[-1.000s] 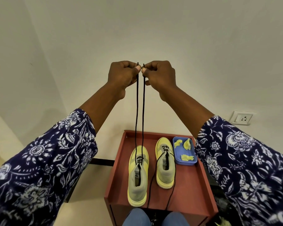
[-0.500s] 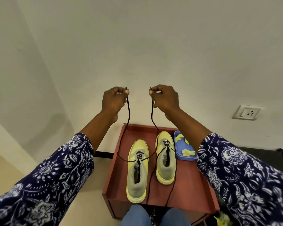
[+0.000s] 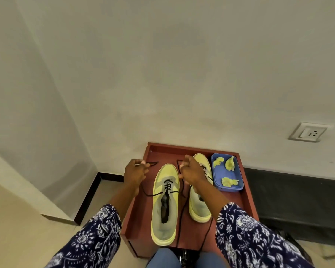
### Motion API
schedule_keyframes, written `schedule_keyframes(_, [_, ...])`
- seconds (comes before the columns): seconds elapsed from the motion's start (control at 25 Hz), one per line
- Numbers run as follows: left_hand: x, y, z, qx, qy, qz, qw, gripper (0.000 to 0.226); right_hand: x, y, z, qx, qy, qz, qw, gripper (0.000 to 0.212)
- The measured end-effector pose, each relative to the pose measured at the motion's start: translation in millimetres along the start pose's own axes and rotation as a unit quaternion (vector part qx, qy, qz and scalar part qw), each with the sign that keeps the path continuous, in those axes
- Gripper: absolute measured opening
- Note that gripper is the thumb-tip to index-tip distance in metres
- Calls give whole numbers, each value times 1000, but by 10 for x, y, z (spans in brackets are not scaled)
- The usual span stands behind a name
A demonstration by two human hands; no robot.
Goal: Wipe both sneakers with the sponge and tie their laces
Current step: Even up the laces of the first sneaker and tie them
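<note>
Two yellow and grey sneakers stand side by side on a red-brown tray-like table (image 3: 247,198). The left sneaker (image 3: 164,202) has black laces running out to both sides. My left hand (image 3: 134,172) pinches one black lace end (image 3: 152,163) to the left of its toe. My right hand (image 3: 190,170) pinches the other lace end just right of the toe, and covers part of the right sneaker (image 3: 198,206). The right sneaker's loose laces trail toward the table's front edge. Torn yellow sponge pieces (image 3: 229,163) lie in a blue tray (image 3: 217,179).
The table stands against a pale wall with a socket plate (image 3: 308,132) at the right. A dark low surface (image 3: 298,200) adjoins the table's right side. My knees in blue jeans (image 3: 162,258) are at the front edge. Beige floor lies to the left.
Both hands have come down from high in front of the wall to table level and moved apart, still pinching the lace ends, which now lie slack beside the left sneaker.
</note>
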State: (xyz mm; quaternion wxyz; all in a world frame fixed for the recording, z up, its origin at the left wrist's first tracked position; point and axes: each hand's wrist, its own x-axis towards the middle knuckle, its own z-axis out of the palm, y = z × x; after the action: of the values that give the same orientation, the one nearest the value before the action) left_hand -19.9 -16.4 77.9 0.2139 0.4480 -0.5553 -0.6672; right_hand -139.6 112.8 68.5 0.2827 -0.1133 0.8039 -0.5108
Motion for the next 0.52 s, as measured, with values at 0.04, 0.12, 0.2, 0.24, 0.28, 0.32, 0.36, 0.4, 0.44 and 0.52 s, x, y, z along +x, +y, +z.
schedule_keyframes(0.04, [29,-106,-7,-2,2,-16,1000,8,54,132,41,-2,-1,12,1000,51])
schedule_keyframes(0.12, [97,-335,-14,-14,8,-60,998,21,108,371,131,-21,28,46,998,42])
schedule_keyframes(0.2, [128,-546,20,23,13,-105,994,14,65,537,218,-76,62,77,992,11])
schedule_keyframes(0.24, [124,-634,53,56,12,-129,990,5,39,618,259,-97,73,100,988,9])
schedule_keyframes(0.28, [129,-724,75,83,10,-153,985,15,-10,668,290,-100,80,124,984,17])
schedule_keyframes(0.32, [127,-810,97,97,6,-178,979,24,-51,706,314,-96,81,147,981,25])
schedule_keyframes(0.36, [115,-874,128,95,-3,-201,975,29,-89,726,337,-83,78,171,979,32])
schedule_keyframes(0.4, [106,-930,159,93,-9,-221,971,30,-141,717,346,-55,74,197,976,37])
schedule_keyframes(0.44, [95,-961,189,85,-8,-230,969,31,-188,699,351,-7,62,225,972,38])
schedule_keyframes(0.52, [90,-986,228,64,-3,-230,971,37,-256,640,341,95,38,260,960,37])
